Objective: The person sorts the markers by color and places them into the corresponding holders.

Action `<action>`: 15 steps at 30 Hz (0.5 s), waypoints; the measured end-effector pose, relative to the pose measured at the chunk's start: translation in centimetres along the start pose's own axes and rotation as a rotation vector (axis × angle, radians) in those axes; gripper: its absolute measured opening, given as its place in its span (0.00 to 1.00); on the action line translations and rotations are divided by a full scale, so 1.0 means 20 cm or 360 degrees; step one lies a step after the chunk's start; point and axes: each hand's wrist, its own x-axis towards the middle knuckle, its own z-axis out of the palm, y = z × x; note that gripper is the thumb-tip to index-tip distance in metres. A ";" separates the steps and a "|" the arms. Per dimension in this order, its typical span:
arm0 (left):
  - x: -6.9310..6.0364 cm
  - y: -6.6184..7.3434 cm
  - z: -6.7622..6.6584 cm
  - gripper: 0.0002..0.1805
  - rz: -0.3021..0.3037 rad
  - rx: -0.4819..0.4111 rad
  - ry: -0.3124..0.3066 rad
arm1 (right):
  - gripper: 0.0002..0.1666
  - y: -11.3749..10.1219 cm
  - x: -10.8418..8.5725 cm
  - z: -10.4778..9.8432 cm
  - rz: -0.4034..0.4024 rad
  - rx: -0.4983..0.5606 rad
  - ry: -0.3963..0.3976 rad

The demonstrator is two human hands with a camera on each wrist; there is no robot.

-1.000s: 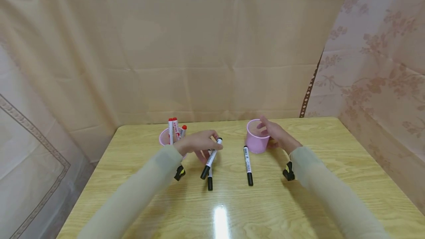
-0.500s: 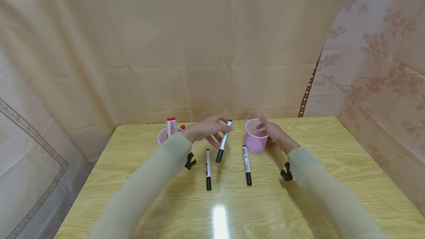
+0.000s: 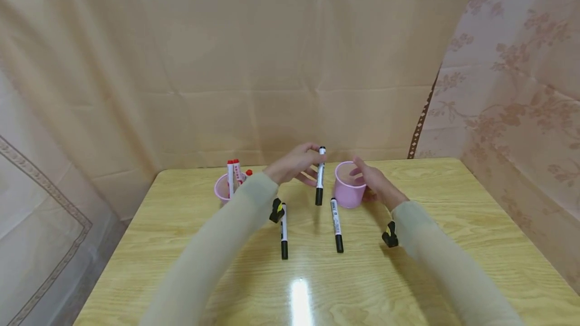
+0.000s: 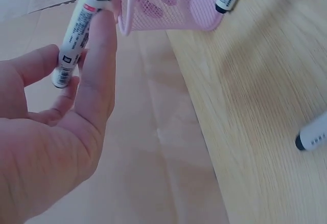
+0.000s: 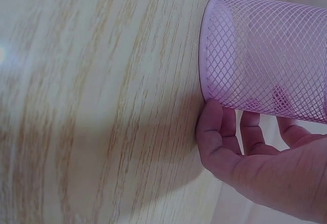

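Note:
My left hand [image 3: 296,165] pinches a white marker [image 3: 320,172] with a black cap, held nearly upright with the cap down, above the table just left of a pink mesh cup [image 3: 349,192]. In the left wrist view the same marker [image 4: 75,40] lies between thumb and fingers. Around the right side of the cup is my right hand [image 3: 380,185], its fingers touching the mesh wall [image 5: 271,60] in the right wrist view. Two more black-capped markers lie on the table: one [image 3: 337,225] in front of the cup, another [image 3: 284,233] farther left.
A second pink cup [image 3: 220,190] holding several red-capped markers stands at the left back of the wooden table [image 3: 181,245]. Beige curtains [image 3: 254,64] hang behind the table's back edge. Each wrist wears a small black device.
My left hand has moved right and away from me, carrying the marker from above the left marker to beside the cup, and the marker has turned more upright. The right hand stays at the cup.

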 end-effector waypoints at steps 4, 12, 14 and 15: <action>0.05 0.03 0.02 0.23 0.0025 -0.0086 0.0016 | 0.53 -0.01 0.00 -0.01 -0.0001 -0.0015 -0.0001; 0.12 0.06 0.09 0.19 -0.0046 -0.0269 -0.0035 | 0.53 -0.01 0.00 0.00 0.0013 -0.0001 -0.0005; 0.14 0.06 0.10 0.18 -0.0064 -0.0269 -0.0043 | 0.53 -0.01 0.00 0.00 0.0020 0.0005 -0.0004; 0.15 0.06 0.11 0.18 -0.0065 -0.0267 -0.0043 | 0.54 -0.01 0.00 0.00 0.0018 0.0012 -0.0002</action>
